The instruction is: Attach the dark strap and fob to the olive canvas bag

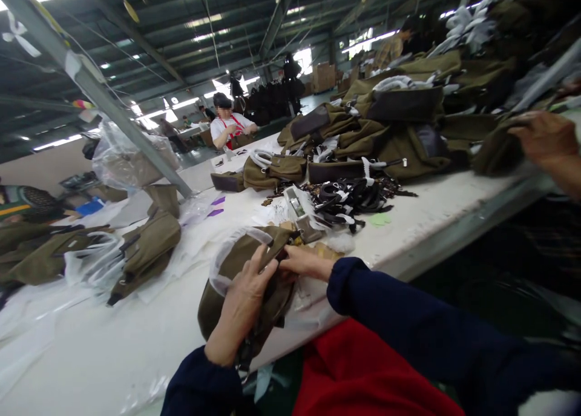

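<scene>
An olive-green fabric bag (254, 252) lies at the near edge of the white table (136, 337), partly wrapped in clear plastic. My left hand (242, 307) lies over its front and grips it. My right hand (306, 261) pinches the bag's top edge beside a small tag or fitting. Both my sleeves are dark blue, and red cloth covers my lap.
Further olive bags (145, 249) lie left, some in clear plastic. A heap of black straps (349, 198) and a big pile of bags (390, 125) fill the table's right. Another person's hand (547, 140) reaches in at far right. A seated person (229, 128) works at the far end.
</scene>
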`<state>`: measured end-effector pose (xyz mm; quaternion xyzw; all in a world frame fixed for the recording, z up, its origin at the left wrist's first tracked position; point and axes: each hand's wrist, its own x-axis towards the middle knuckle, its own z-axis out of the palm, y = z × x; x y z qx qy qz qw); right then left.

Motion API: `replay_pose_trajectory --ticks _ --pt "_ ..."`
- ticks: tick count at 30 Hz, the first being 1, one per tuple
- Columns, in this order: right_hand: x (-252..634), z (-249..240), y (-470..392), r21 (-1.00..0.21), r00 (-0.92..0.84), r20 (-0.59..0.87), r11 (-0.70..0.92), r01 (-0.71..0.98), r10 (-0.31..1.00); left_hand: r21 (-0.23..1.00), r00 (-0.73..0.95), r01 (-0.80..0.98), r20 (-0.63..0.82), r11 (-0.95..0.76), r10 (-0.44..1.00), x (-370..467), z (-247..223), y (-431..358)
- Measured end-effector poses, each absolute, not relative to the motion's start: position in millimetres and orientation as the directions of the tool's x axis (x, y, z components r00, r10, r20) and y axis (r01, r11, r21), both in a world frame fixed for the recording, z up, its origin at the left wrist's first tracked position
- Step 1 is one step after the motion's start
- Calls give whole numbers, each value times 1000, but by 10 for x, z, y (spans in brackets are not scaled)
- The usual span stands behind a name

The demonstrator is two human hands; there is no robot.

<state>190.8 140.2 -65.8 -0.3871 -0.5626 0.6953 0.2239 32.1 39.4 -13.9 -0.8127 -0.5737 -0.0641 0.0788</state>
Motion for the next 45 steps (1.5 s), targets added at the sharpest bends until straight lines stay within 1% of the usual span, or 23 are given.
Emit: replay_pose_trajectory --ticks 2,4,6,8,10,12,14,15,16,18,20,21,23,25,27,31,34,39,45 --pt "1916 -667 1387 -952 -592 -299 -273 135 749 -131 361 930 136 -344 923 326 -163 411" --pt "1931 -666 1376 -949 -596 -307 -282 138 742 -163 298 947 112 -279 948 319 -188 426" --pt "1944 -666 1375 -947 -611 -313 -291 138 727 -216 244 953 133 -212 961 319 -206 431" --pt "1948 -677 1387 -944 -628 -320 -298 144 710 -289 272 932 169 -217 947 334 -210 428" --pt "1944 -701 1412 -944 -639 -320 -295 150 699 -340 337 901 164 -267 927 360 -192 433" --pt "1937 -732 1441 -945 -651 -318 -283 163 689 -338 329 897 88 -283 940 392 -149 459" --pt "1931 -757 1464 -947 -667 -316 -268 177 675 -322 262 914 3 -248 965 427 -87 513" --pt "1930 -764 1470 -948 -673 -314 -262 182 669 -319 245 917 -18 -238 969 447 -54 547" --pt "1929 -765 1471 -949 -678 -311 -257 183 666 -322 255 913 -25 -250 966 467 -25 583" --pt "1934 -752 1459 -951 -678 -306 -255 177 669 -327 336 889 -13 -321 942 500 9 645" --pt "1948 -726 1434 -949 -675 -308 -266 168 670 -284 390 882 -5 -375 921 506 -2 683" --pt "1957 -711 1420 -947 -678 -311 -277 163 666 -236 386 895 -16 -378 923 494 -22 695" --pt "1976 -691 1394 -943 -689 -316 -298 149 652 -124 336 932 -62 -341 940 445 -78 719" --pt "1987 -688 1376 -939 -702 -315 -318 132 639 -50 281 956 -125 -289 952 385 -131 761" --pt "1987 -703 1366 -934 -705 -315 -339 111 635 -28 254 965 -161 -262 954 341 -159 829" --pt "1970 -751 1362 -918 -707 -326 -388 78 628 25 263 964 -191 -263 946 319 -155 979" --pt "1963 -786 1342 -913 -695 -310 -408 27 649 99 277 960 -181 -262 944 287 -173 1034" --pt "1956 -844 1228 -889 -591 -329 -453 -71 737 237 277 942 -150 -237 949 138 -300 1075" --pt "1949 -804 1140 -850 -596 -335 -507 -142 730 338 327 903 -140 -265 935 49 -369 1114"
